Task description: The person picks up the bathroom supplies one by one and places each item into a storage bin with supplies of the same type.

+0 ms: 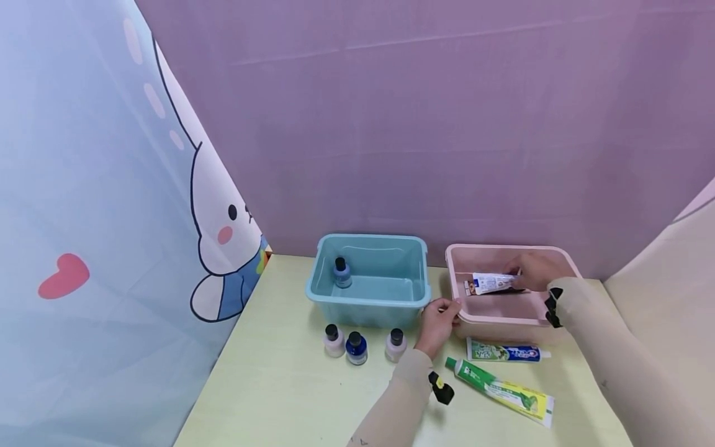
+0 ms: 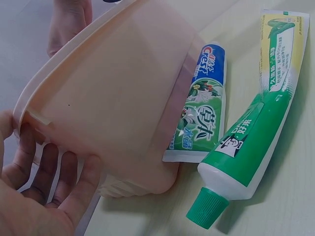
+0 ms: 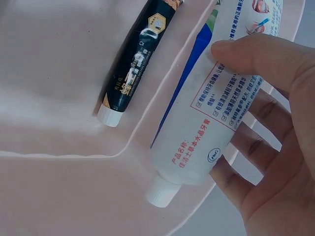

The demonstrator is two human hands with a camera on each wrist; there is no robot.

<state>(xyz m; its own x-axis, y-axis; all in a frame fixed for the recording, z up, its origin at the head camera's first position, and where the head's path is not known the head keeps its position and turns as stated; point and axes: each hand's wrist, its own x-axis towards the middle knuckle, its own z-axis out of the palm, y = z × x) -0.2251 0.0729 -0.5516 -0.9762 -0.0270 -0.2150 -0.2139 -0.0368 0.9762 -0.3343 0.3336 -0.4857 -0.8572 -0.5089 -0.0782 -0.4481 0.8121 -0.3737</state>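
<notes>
My right hand (image 1: pixel 537 272) is over the inside of the pink bin (image 1: pixel 505 320). It grips a white toothpaste tube (image 3: pixel 197 123) between thumb and fingers, its white cap pointing down in the right wrist view. A black toothpaste tube (image 3: pixel 135 61) lies on the bin's floor beside it. At the bin's front left corner, my left hand (image 1: pixel 438 324) holds the rim, fingers curled under the edge in the left wrist view. Just in front of the bin lie a green-and-blue Crest toothpaste tube (image 2: pixel 201 103) and a larger green-and-yellow toothpaste tube (image 2: pixel 253 113).
Left of the pink bin stands a blue bin (image 1: pixel 365 308) holding one small dark-capped bottle (image 1: pixel 342 274). Before it stand a pale bottle (image 1: pixel 334 343), a dark blue bottle (image 1: pixel 356 349) and another pale bottle (image 1: pixel 395 347). A purple cloth (image 1: pixel 419 124) hangs behind the table (image 1: pixel 268 372).
</notes>
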